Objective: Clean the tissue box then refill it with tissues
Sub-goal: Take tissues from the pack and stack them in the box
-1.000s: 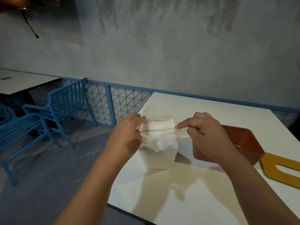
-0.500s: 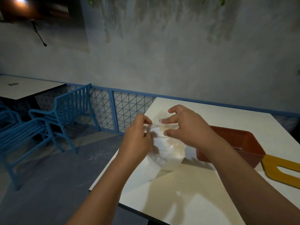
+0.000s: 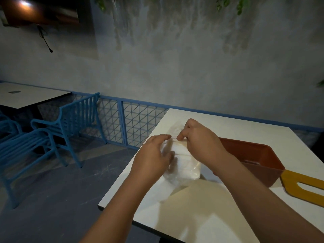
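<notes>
My left hand (image 3: 152, 156) grips the near left side of the soft, clear-film pack of white tissues (image 3: 185, 170). My right hand (image 3: 199, 144) pinches the film at its top. The pack stands on the smooth white table (image 3: 201, 216), close to the table's left edge.

The wrap is thin, glossy and crinkled, and the wad inside is squashy and rounded. If I pull hard, I reckon the film may give all at once, and sheets could tear or spill. With the edge so near, some might slide off to the floor. The slick film could also slip from my pinch.

Just beyond my right wrist, the rust-red rectangular plastic tissue box (image 3: 263, 174) sits open and, as far as I can see, empty, with rigid smooth walls and rounded corners. A jerk of my elbow could knock it. Just beside its right end lies the flat mustard-yellow lid (image 3: 288, 181) with a long slot.

Farther off stand a blue slatted metal chair (image 3: 70, 123), a blue wire-mesh fence (image 3: 138, 123) and a rough grey wall (image 3: 192, 76).
</notes>
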